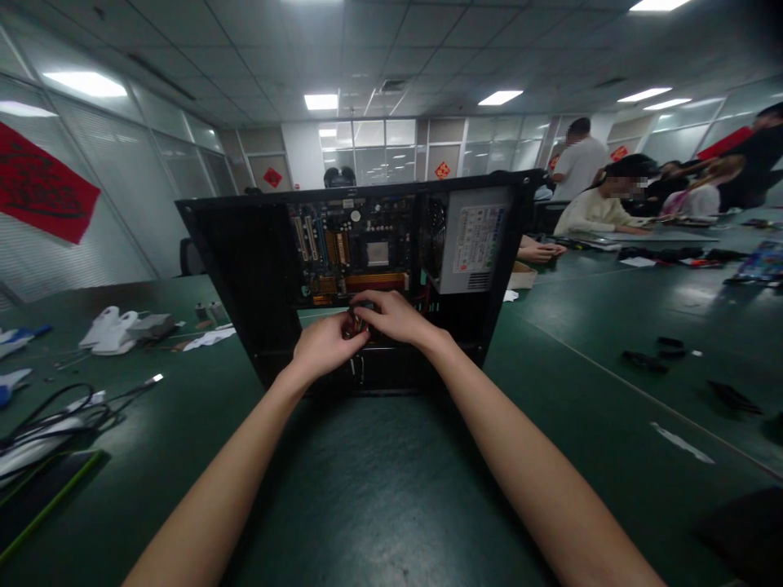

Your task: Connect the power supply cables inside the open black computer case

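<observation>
An open black computer case [245, 269] stands on the green table [379, 489] right in front of me. Inside it I see a motherboard [355, 249] and a grey power supply [471, 240]. Both hands reach into the case's lower part. My left hand [324, 346] is closed on a bundle of coloured cables [356, 324]. Just right of it, my right hand [395, 316] pinches the same bundle from above. The cable ends are hidden by my fingers.
White parts and paper scraps [122, 330] lie at the left, with black and white cords [55, 416] nearer me. Small black pieces [648, 359] are scattered on the right. Other people [603, 204] sit at the far right of the table.
</observation>
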